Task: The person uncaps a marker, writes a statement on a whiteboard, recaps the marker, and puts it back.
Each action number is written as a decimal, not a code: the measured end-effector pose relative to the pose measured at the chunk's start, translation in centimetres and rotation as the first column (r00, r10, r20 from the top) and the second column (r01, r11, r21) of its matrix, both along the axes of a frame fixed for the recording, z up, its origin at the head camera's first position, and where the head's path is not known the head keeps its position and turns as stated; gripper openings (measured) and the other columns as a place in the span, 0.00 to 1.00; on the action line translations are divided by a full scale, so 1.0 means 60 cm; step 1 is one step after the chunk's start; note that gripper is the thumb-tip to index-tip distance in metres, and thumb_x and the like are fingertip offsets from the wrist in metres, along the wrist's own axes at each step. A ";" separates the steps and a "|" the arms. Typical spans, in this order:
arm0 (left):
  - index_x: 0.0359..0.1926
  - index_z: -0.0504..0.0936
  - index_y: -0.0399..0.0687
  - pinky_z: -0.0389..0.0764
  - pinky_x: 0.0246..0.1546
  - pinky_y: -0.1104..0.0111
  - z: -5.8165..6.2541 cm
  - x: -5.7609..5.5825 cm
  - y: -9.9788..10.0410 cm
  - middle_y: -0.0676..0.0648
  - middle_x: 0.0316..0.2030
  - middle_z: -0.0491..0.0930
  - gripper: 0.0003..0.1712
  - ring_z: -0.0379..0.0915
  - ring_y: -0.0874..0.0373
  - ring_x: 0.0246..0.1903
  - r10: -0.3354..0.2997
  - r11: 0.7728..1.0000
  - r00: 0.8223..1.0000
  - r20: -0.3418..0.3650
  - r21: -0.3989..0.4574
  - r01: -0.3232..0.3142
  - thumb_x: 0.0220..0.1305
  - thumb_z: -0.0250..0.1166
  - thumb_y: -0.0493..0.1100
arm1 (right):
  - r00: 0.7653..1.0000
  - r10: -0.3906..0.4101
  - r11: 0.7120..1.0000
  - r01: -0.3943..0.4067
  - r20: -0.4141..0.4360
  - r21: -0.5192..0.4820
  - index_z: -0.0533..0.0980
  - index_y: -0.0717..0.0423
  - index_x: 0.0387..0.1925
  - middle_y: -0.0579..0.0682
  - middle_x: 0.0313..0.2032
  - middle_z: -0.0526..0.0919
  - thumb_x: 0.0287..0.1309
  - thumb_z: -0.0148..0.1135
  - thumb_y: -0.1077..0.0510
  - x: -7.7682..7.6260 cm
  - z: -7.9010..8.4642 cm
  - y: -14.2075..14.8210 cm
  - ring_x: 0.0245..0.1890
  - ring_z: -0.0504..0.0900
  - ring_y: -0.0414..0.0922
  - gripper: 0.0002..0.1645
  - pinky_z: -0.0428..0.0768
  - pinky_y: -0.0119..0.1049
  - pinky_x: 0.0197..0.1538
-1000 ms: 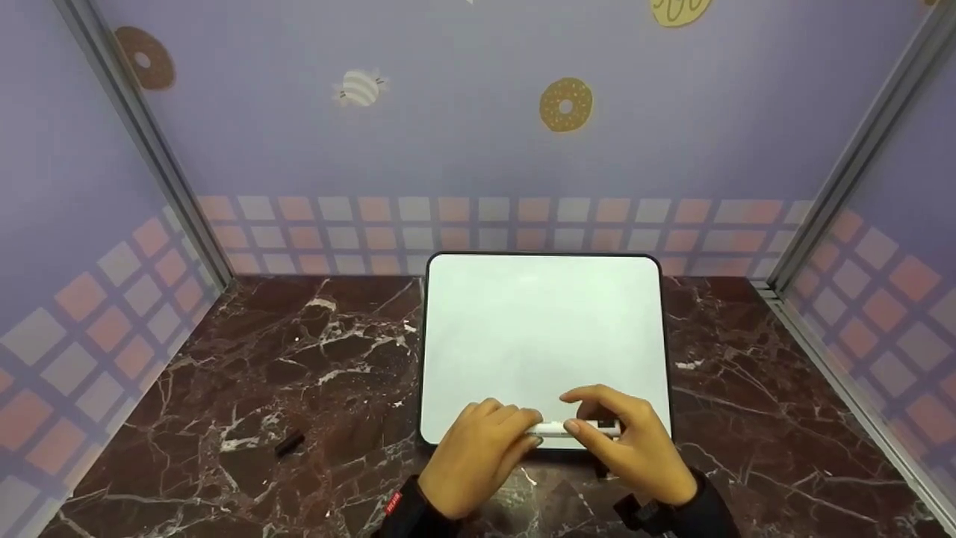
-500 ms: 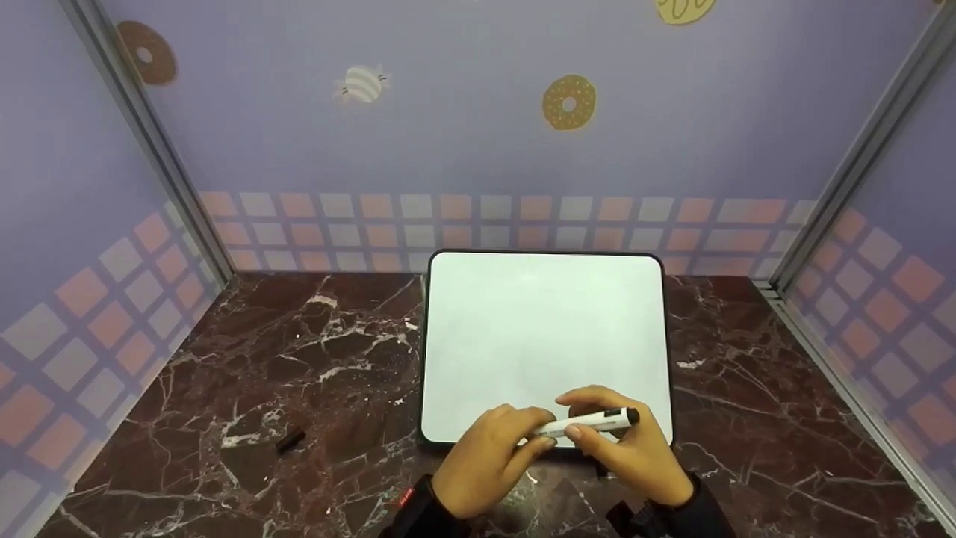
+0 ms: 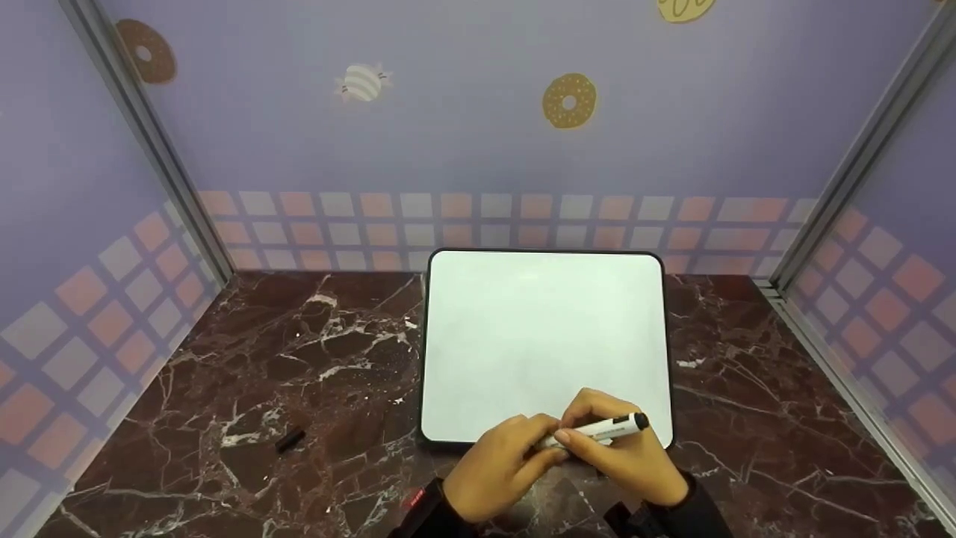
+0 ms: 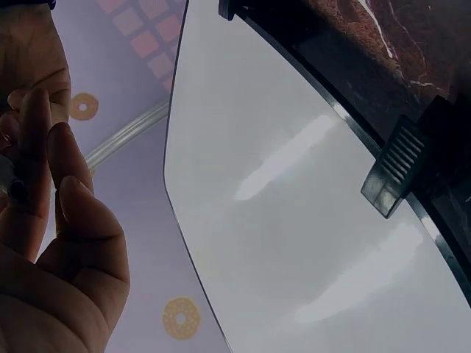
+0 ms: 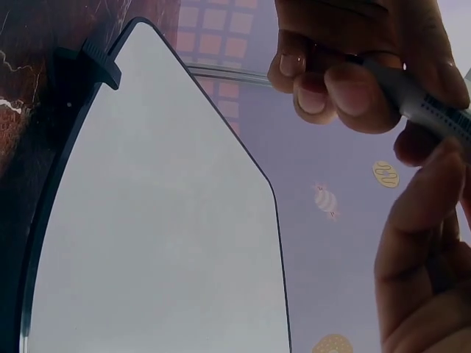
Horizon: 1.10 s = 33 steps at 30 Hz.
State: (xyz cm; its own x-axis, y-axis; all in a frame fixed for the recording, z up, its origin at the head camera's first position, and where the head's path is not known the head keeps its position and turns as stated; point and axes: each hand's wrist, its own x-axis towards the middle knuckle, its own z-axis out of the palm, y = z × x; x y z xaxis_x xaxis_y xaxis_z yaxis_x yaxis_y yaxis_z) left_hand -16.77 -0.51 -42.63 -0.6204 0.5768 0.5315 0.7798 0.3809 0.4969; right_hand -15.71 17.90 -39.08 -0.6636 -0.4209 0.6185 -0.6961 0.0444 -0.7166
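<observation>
The marker is held between both hands in front of the whiteboard's lower edge, tilted, its black end up to the right. It is already in hand; the whiteboard shows no strokes, so any marking appears not yet done, and fingers hide whether the tip is bare. The left hand pinches the lower end, the right hand the barrel, fingers bent, hands meeting. A small black piece lies leftward on the table.

Lilac walls with doughnut prints and checked borders surround a marbled tabletop.
</observation>
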 end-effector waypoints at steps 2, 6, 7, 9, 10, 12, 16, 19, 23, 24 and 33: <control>0.42 0.76 0.55 0.64 0.25 0.81 0.000 -0.001 -0.001 0.58 0.25 0.72 0.12 0.62 0.70 0.24 0.005 1.000 1.000 0.004 -0.007 -0.005 0.66 0.51 0.53 | 1.000 0.011 1.000 -0.011 0.023 0.006 0.74 0.57 0.31 0.50 0.24 0.76 0.50 0.58 0.76 -0.003 -0.006 0.001 0.17 0.69 0.36 0.12 0.70 0.29 0.17; 0.42 0.76 0.56 0.65 0.26 0.81 0.002 -0.002 -0.004 0.59 0.26 0.73 0.14 0.63 0.69 0.25 0.009 1.000 1.000 0.013 -0.023 -0.009 0.67 0.49 0.55 | 0.997 0.023 1.000 -0.025 0.073 0.015 0.75 0.57 0.32 0.51 0.24 0.78 0.52 0.57 0.74 -0.013 -0.027 0.005 0.16 0.70 0.36 0.11 0.71 0.31 0.16; 0.43 0.76 0.56 0.66 0.26 0.81 0.003 -0.002 -0.005 0.59 0.27 0.73 0.14 0.63 0.69 0.25 0.008 1.000 1.000 0.023 -0.027 -0.007 0.66 0.49 0.56 | 0.997 0.023 1.000 -0.024 0.080 0.016 0.75 0.56 0.32 0.51 0.25 0.78 0.53 0.57 0.74 -0.016 -0.031 0.006 0.16 0.70 0.36 0.11 0.72 0.31 0.16; 0.46 0.75 0.56 0.68 0.28 0.80 0.006 -0.003 -0.009 0.59 0.30 0.76 0.15 0.66 0.69 0.27 0.000 1.000 0.998 0.058 -0.027 0.002 0.66 0.51 0.56 | 0.996 0.020 1.000 -0.022 0.091 0.019 0.75 0.56 0.33 0.51 0.25 0.78 0.53 0.56 0.74 -0.019 -0.038 0.008 0.16 0.71 0.36 0.11 0.72 0.31 0.16; 0.48 0.75 0.56 0.70 0.30 0.79 0.009 -0.003 -0.011 0.59 0.32 0.77 0.17 0.67 0.69 0.29 -0.001 1.000 0.997 0.076 -0.027 0.003 0.65 0.51 0.56 | 0.996 0.018 1.000 -0.020 0.092 0.019 0.75 0.56 0.33 0.51 0.25 0.78 0.53 0.56 0.74 -0.020 -0.040 0.009 0.16 0.71 0.36 0.12 0.72 0.30 0.16; 0.53 0.72 0.55 0.73 0.34 0.76 0.015 -0.005 -0.018 0.57 0.36 0.78 0.21 0.70 0.67 0.33 0.004 1.000 0.993 0.116 -0.022 -0.002 0.63 0.53 0.57 | 0.997 0.001 1.000 -0.003 0.083 0.019 0.75 0.56 0.32 0.51 0.25 0.78 0.53 0.57 0.74 -0.021 -0.042 0.010 0.16 0.70 0.35 0.11 0.71 0.29 0.16; 0.58 0.68 0.49 0.76 0.41 0.71 0.030 -0.014 -0.042 0.53 0.41 0.78 0.28 0.74 0.60 0.41 0.056 0.998 0.984 0.168 0.014 -0.059 0.60 0.55 0.56 | 0.997 -0.036 0.999 0.036 0.061 0.011 0.75 0.56 0.32 0.50 0.24 0.76 0.52 0.58 0.73 -0.024 -0.044 0.011 0.14 0.67 0.34 0.10 0.68 0.28 0.14; 0.58 0.68 0.44 0.75 0.45 0.68 0.039 -0.027 -0.067 0.51 0.44 0.77 0.27 0.73 0.57 0.44 0.139 0.986 0.978 0.155 0.071 -0.152 0.60 0.56 0.52 | 0.996 -0.059 0.998 0.058 0.060 0.023 0.75 0.55 0.32 0.49 0.23 0.75 0.52 0.58 0.73 -0.025 -0.045 0.012 0.13 0.66 0.34 0.10 0.68 0.28 0.13; 0.56 0.69 0.40 0.71 0.54 0.63 0.041 -0.048 -0.103 0.47 0.50 0.74 0.25 0.69 0.54 0.51 0.318 0.930 0.942 0.105 0.160 -0.332 0.60 0.59 0.47 | 0.995 -0.072 0.997 0.070 0.063 0.042 0.76 0.53 0.33 0.47 0.22 0.75 0.54 0.58 0.71 -0.026 -0.047 0.012 0.13 0.66 0.35 0.10 0.67 0.28 0.14; 0.57 0.69 0.40 0.69 0.57 0.61 0.039 -0.053 -0.110 0.46 0.52 0.72 0.25 0.67 0.53 0.53 0.364 0.908 0.925 0.105 0.183 -0.378 0.60 0.59 0.45 | 0.995 -0.072 0.997 0.069 0.065 0.044 0.76 0.52 0.33 0.47 0.22 0.75 0.54 0.58 0.70 -0.026 -0.048 0.012 0.13 0.66 0.35 0.10 0.68 0.28 0.14; 0.64 0.61 0.45 0.58 0.64 0.54 0.014 -0.080 -0.151 0.41 0.63 0.55 0.31 0.54 0.49 0.63 0.518 0.777 0.797 0.310 0.219 -0.590 0.61 0.60 0.42 | 0.992 -0.098 0.993 0.093 0.075 0.066 0.76 0.51 0.33 0.46 0.23 0.75 0.55 0.59 0.68 -0.027 -0.050 0.011 0.13 0.64 0.35 0.09 0.66 0.29 0.14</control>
